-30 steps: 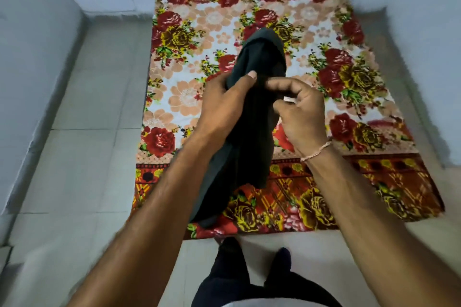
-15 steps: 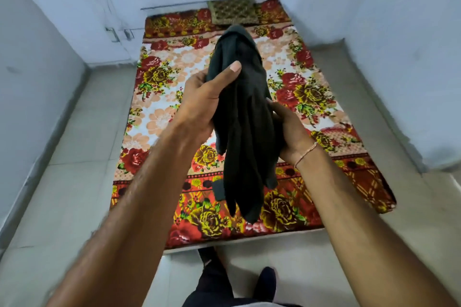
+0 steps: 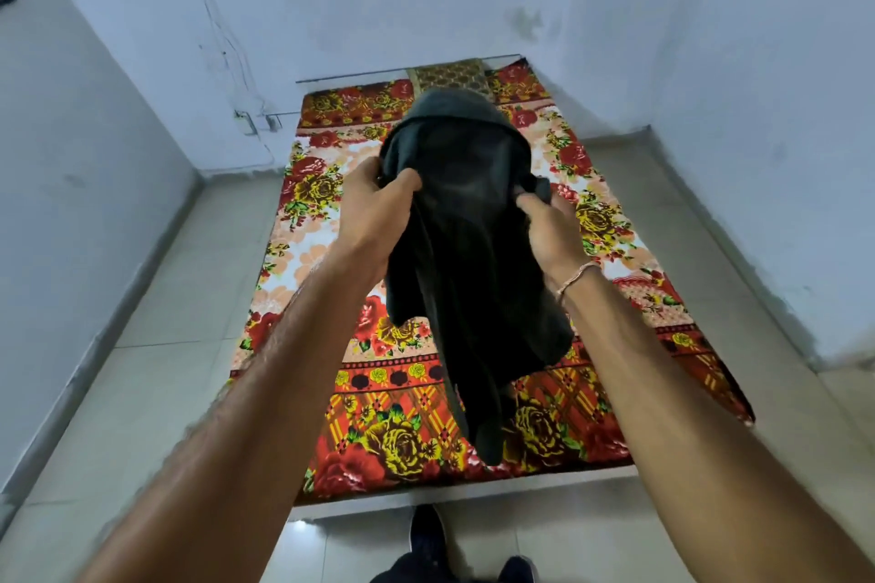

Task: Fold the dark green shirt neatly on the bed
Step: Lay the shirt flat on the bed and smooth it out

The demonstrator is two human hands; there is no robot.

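From the head view I see the dark green shirt (image 3: 466,251) held up in the air over the bed (image 3: 322,223), its long axis running down to a narrow tip near the foot end. My left hand (image 3: 374,208) and right hand (image 3: 551,234) each pinch a bunch of its upper edge. Half a second ago it hung as one tight roll; now the top is spread wider. The cloth looks soft and limp, and the bed cover shows a glossy flower print.

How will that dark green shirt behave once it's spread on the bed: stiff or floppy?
Probably floppy: the shirt hangs in loose folds below both hands, left hand and right hand. It looks light, bunching easily in each grip. It will likely wrinkle on the bed and need smoothing.
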